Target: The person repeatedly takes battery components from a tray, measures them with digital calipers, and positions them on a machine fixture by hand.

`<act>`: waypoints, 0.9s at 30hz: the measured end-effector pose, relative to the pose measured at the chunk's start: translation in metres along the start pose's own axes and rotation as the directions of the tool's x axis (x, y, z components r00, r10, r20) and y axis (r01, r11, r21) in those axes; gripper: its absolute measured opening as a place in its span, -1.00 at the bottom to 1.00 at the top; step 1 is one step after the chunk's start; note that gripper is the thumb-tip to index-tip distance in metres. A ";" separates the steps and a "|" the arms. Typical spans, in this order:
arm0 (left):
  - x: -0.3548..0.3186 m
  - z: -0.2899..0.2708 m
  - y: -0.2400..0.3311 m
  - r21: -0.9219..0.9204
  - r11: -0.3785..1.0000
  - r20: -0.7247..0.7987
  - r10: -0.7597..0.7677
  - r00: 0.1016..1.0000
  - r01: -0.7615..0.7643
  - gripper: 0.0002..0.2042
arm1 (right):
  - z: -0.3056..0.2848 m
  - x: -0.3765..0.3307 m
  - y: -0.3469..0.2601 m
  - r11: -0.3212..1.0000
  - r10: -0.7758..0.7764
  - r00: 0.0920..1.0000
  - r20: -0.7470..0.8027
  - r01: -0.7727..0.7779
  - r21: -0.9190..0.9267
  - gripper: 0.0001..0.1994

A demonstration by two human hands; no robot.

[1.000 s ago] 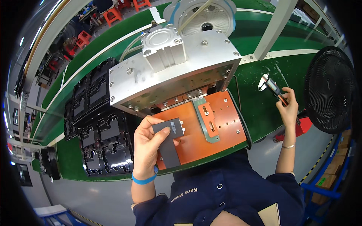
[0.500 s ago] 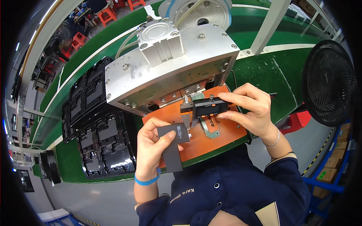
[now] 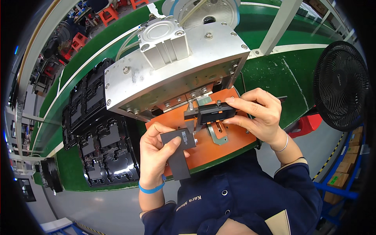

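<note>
My left hand (image 3: 156, 152) grips a flat dark grey plastic part (image 3: 178, 150), held upright over the orange plate (image 3: 227, 143). My right hand (image 3: 258, 113) holds a digital caliper (image 3: 209, 113), its dark body between thumb and fingers. The caliper's metal jaws sit at the top edge of the grey part. Both hands are just in front of the grey metal press machine (image 3: 172, 74), whose pneumatic cylinder stands on top.
Black moulded trays (image 3: 102, 137) with empty pockets lie stacked on the green bench (image 3: 282, 70) to the left. A black fan (image 3: 340, 86) stands at the right edge. A white post (image 3: 280, 23) rises behind the machine. Red stools stand far back left.
My right hand came from the far right of the bench with the caliper and brought it to the grey part. My left hand tilted the part up slightly.
</note>
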State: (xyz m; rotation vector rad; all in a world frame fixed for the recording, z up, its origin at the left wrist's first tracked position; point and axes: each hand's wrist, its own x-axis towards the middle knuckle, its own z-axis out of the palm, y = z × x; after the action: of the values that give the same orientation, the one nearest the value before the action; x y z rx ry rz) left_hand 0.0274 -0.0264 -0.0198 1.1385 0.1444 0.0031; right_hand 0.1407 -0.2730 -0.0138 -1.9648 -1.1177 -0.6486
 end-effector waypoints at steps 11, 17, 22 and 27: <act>-0.002 0.001 0.000 -0.002 1.000 -0.032 -0.006 0.999 0.006 -0.87 | 0.003 -0.005 0.003 1.000 -0.028 0.999 -0.021 0.028 0.004 -0.46; -0.002 -0.003 0.000 -0.004 1.000 0.009 -0.012 1.000 0.012 -0.87 | 0.006 -0.004 0.002 0.999 0.012 0.996 -0.087 -0.008 0.038 -0.48; -0.002 -0.001 0.000 0.006 1.000 -0.002 0.004 1.000 -0.004 -0.87 | 0.005 -0.004 0.002 0.999 0.001 0.998 -0.061 0.002 0.039 -0.47; -0.001 0.000 -0.001 0.012 1.000 -0.006 0.007 1.000 -0.007 -0.87 | 0.004 -0.006 0.003 1.000 -0.007 0.999 -0.037 0.008 0.026 -0.46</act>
State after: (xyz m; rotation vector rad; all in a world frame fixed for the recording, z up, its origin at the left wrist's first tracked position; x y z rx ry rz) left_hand 0.0263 -0.0266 -0.0205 1.1512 0.1457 0.0121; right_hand 0.1408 -0.2737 -0.0218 -1.9202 -1.1057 -0.6687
